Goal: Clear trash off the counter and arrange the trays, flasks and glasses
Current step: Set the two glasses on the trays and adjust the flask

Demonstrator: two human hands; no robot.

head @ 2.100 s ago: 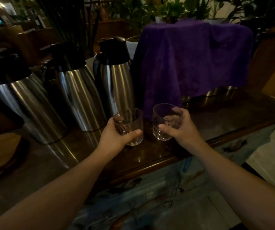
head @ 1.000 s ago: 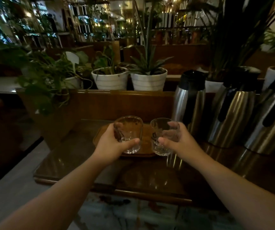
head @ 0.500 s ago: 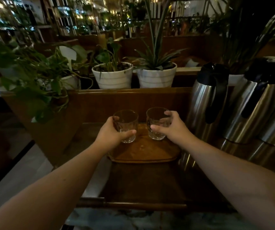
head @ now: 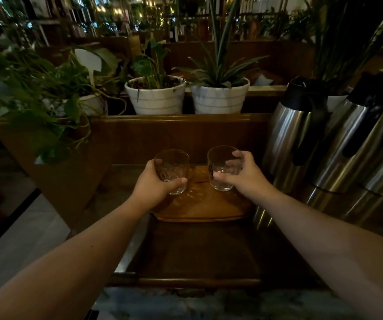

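Dim wooden surface, potted plants at 12 o'clock, steel flasks at 2. I saw left hand wrapped around left glass, right hand around right glass, both over the wooden tray; contact with it unclear.

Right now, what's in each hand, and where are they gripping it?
Each holds a clear glass by its side wall: left hand on the left glass, right hand on the right glass.
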